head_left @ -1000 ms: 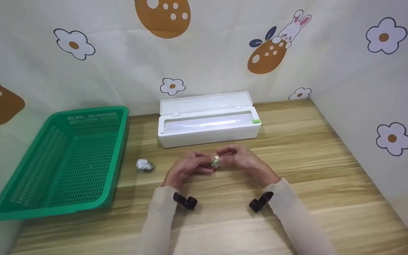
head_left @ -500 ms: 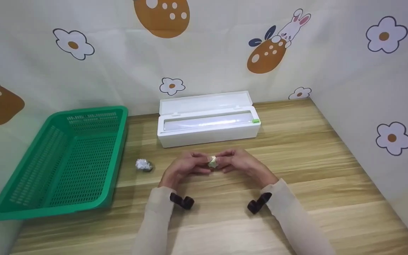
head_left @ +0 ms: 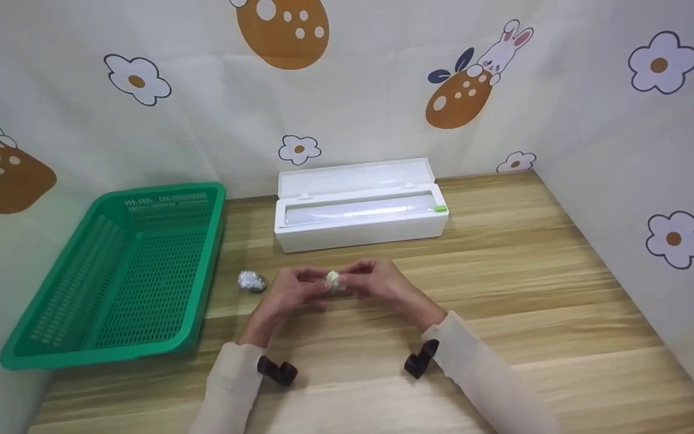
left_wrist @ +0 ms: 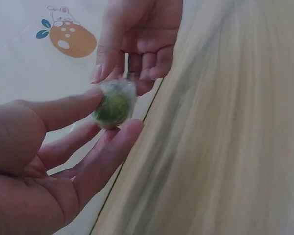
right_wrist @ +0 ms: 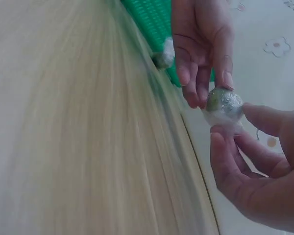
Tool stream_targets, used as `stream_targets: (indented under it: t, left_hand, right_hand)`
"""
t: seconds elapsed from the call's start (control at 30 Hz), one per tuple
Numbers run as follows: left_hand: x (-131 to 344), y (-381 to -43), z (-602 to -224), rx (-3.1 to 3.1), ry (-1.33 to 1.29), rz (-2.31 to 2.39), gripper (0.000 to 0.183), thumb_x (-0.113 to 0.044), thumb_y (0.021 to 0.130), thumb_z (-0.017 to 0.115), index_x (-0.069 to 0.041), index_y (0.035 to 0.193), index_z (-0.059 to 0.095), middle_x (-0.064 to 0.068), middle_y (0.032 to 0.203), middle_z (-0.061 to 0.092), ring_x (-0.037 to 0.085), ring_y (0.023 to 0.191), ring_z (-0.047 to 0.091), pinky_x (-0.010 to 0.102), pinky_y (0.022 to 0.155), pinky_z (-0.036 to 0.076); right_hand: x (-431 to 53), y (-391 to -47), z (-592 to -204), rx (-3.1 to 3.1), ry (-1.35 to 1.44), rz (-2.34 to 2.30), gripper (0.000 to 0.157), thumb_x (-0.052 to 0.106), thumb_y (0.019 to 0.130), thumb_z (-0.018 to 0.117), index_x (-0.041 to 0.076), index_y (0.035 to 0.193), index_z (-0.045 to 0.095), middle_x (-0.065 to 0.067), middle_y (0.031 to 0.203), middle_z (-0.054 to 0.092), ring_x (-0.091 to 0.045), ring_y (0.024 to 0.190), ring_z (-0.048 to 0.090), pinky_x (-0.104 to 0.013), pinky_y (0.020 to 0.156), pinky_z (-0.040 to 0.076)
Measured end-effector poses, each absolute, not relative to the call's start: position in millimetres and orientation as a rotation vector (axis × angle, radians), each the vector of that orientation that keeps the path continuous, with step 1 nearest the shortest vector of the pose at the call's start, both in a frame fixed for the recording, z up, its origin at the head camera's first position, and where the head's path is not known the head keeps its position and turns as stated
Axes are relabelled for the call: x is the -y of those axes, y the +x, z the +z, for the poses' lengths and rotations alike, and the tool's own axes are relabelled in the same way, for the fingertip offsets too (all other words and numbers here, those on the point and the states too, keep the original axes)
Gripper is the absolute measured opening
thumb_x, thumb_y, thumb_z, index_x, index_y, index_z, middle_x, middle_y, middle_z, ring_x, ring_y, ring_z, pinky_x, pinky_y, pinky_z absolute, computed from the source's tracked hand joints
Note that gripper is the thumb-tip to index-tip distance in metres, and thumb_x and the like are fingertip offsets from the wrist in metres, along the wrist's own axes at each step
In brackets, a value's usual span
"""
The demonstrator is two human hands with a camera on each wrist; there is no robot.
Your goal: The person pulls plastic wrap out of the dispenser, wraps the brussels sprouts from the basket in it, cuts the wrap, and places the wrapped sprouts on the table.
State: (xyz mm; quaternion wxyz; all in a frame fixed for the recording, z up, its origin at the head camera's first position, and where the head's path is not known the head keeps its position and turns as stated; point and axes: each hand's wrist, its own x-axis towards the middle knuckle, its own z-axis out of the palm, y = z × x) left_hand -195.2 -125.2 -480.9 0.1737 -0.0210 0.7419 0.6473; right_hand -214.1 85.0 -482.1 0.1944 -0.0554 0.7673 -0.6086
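Between both hands, over the wooden table, is a small round green thing (left_wrist: 113, 104) wrapped in clear plastic film; its exact kind is hard to tell. My left hand (head_left: 290, 290) pinches it from the left with thumb and fingers. From the right, my right hand (head_left: 380, 282) pinches it too, fingertips at the gathered film in the right wrist view. A second film-wrapped ball (head_left: 252, 281) lies on the table just left of my left hand.
A white cling film dispenser (head_left: 362, 232) stands behind the hands, lid raised, with a green slider (head_left: 440, 208) at its right end. On the left sits a green plastic basket (head_left: 214, 235). A patterned cloth (head_left: 371, 90) hangs along the table's back edge.
Both hands have shifted left with the wrapped ball, closer to the ball on the table. The head view has swung slightly left. Basket and dispenser stay in place.
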Motion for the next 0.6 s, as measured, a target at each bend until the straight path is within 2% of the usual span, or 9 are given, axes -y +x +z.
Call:
stream_targets:
  t: [0.13, 0.3, 0.47, 0.6]
  left_hand:
    - [144, -188, -484, -2.099, -0.134, 1.922, 0.040, -0.002, 0.093, 0.067, 0.004, 0.131, 0.058, 0.028, 0.124, 0.067, 0.034, 0.090, 0.075, 0.042, 0.080, 0.062]
    - [162, -177, -488, -2.163, -0.126, 1.949, 0.040, 0.000, 0.095, 0.063, 0.011, 0.132, 0.052, 0.033, 0.126, 0.063, 0.033, 0.093, 0.074, 0.041, 0.078, 0.062]
    - [177, -164, -489, -2.246, -0.206, 1.955, 0.034, 0.000, 0.095, 0.062, 0.012, 0.126, 0.057, 0.031, 0.119, 0.068, 0.026, 0.087, 0.074, 0.039, 0.072, 0.063]
    - [189, -153, -489, -2.301, -0.290, 1.948, 0.032, -0.002, 0.094, 0.064, 0.009, 0.125, 0.062, 0.025, 0.114, 0.071, 0.023, 0.085, 0.073, 0.038, 0.071, 0.063]
  right_hand:
    - [-66, -215, -480, -2.212, -0.261, -1.663, 0.032, 0.003, 0.085, 0.076, 0.006, 0.117, 0.072, -0.012, 0.112, 0.074, -0.021, 0.101, 0.070, -0.031, 0.087, 0.057]
    - [-40, -214, -480, -2.172, -0.275, -1.726, 0.035, -0.006, 0.083, 0.074, -0.003, 0.117, 0.070, -0.018, 0.107, 0.074, -0.032, 0.103, 0.071, -0.034, 0.088, 0.059]
    - [-16, -211, -482, -2.222, -0.296, -1.629, 0.028, 0.004, 0.081, 0.080, 0.002, 0.108, 0.074, -0.013, 0.103, 0.076, -0.026, 0.094, 0.072, -0.025, 0.079, 0.057]
    - [3, -207, -487, -2.244, -0.320, -1.592, 0.023, 0.007, 0.078, 0.083, 0.007, 0.100, 0.075, -0.008, 0.097, 0.076, -0.016, 0.084, 0.070, -0.025, 0.076, 0.057]
